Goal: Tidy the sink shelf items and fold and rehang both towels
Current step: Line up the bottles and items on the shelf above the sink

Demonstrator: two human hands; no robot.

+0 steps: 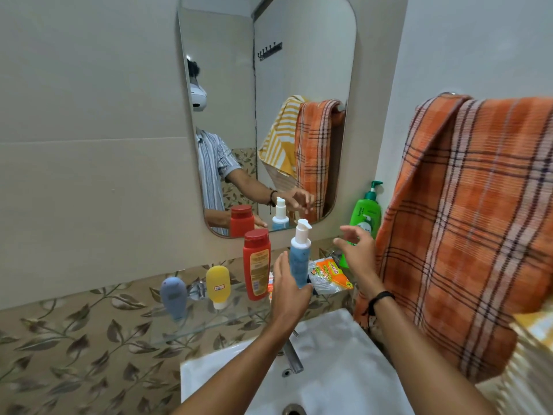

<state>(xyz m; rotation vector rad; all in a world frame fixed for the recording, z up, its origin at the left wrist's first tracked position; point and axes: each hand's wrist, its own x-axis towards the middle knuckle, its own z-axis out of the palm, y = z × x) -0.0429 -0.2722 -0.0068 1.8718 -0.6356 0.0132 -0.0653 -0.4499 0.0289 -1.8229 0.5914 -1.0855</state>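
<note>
On the glass shelf [209, 320] stand a grey-blue tube [173, 298], a yellow tube [218, 287], a red bottle [256, 265] and a blue pump bottle [299, 259]. An orange packet [330, 274] lies beside them, and a green pump bottle [366, 217] stands further right. My left hand [288, 292] touches the blue pump bottle's lower part, fingers straight along its left side and thumb near its base. My right hand [356, 253] hovers with spread fingers just in front of the green bottle, holding nothing. An orange plaid towel [466, 220] hangs bunched on the right rail, with a yellow striped towel [532, 354] behind it.
A white sink [344, 354] with a chrome faucet [291, 353] sits directly below the shelf. The wall mirror [269, 100] above reflects both towels and my arms. A tiled wall with a leaf-pattern band runs to the left.
</note>
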